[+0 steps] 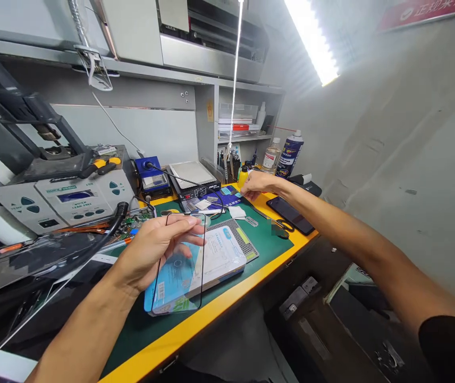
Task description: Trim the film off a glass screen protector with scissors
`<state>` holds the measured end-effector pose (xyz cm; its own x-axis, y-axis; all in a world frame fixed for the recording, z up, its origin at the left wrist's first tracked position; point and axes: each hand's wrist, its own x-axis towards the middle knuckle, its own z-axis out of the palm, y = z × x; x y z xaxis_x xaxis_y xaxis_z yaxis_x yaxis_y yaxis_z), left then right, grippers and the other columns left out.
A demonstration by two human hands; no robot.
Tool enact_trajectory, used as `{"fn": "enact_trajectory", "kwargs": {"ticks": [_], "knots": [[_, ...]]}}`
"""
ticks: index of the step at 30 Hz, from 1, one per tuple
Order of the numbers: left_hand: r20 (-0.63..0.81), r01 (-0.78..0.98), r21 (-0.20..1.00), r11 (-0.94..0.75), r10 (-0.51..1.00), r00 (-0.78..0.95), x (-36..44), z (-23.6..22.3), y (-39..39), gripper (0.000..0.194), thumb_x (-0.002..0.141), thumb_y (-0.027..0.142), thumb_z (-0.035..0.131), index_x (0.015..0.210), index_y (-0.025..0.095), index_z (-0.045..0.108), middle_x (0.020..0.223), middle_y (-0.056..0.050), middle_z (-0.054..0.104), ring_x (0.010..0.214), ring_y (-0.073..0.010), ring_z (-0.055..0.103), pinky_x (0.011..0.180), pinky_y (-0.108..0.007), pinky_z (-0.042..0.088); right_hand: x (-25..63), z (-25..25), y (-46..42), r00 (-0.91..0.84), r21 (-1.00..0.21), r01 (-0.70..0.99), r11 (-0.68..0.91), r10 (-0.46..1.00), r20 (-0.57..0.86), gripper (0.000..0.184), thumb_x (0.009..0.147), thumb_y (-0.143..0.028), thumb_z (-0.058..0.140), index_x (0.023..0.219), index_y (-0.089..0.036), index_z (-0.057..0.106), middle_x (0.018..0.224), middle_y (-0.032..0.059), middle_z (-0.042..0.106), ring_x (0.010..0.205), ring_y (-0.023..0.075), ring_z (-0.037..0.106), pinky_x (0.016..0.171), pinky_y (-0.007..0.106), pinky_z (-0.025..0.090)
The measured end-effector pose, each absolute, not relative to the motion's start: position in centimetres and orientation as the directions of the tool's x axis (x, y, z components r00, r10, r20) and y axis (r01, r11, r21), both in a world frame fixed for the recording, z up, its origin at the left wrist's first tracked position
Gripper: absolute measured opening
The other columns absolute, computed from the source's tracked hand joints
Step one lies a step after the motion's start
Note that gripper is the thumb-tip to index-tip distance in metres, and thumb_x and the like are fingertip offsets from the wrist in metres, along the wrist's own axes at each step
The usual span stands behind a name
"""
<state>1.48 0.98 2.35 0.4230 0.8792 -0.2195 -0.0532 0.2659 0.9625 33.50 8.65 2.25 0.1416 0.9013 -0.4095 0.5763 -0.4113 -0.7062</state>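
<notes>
My left hand [163, 244] is closed at the edge of a clear glass screen protector with a thin black border [202, 266], holding it upright and tilted toward me. Through and behind the glass lies a blue and white box [221, 250] in clear wrap on the green mat [269, 242]. My right hand [256, 183] reaches to the back of the bench, fingers curled beside a small yellow bottle with a black cap [242, 175]. Its fingertips are close to the bottle's lower part; what they pinch, if anything, is too small to make out.
Black-handled scissors [285, 226] and a dark phone [291, 214] lie on the right. Behind stand a spray can [290, 154] and a clear bottle [271, 155]. A soldering station [76, 199] and a black cable [110, 231] crowd the left. The bench's yellow edge [211, 314] runs in front.
</notes>
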Motion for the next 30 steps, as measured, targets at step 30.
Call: {"fn": "enact_trajectory", "kwargs": {"ticks": [30], "knots": [[-0.310, -0.300, 0.949, 0.093, 0.431, -0.847, -29.5, -3.9, -39.7, 0.014, 0.076, 0.014, 0.076, 0.090, 0.012, 0.074, 0.087, -0.005, 0.076, 0.081, -0.0172, 0.070, 0.056, -0.019, 0.054, -16.1, -12.5, -17.8, -0.781, -0.802, 0.349, -0.485, 0.323, -0.535, 0.034, 0.099, -0.033, 0.063, 0.127, -0.016, 0.061, 0.126, 0.0104, 0.064, 0.105, 0.0240, 0.067, 0.087, 0.044, 0.058]]}}
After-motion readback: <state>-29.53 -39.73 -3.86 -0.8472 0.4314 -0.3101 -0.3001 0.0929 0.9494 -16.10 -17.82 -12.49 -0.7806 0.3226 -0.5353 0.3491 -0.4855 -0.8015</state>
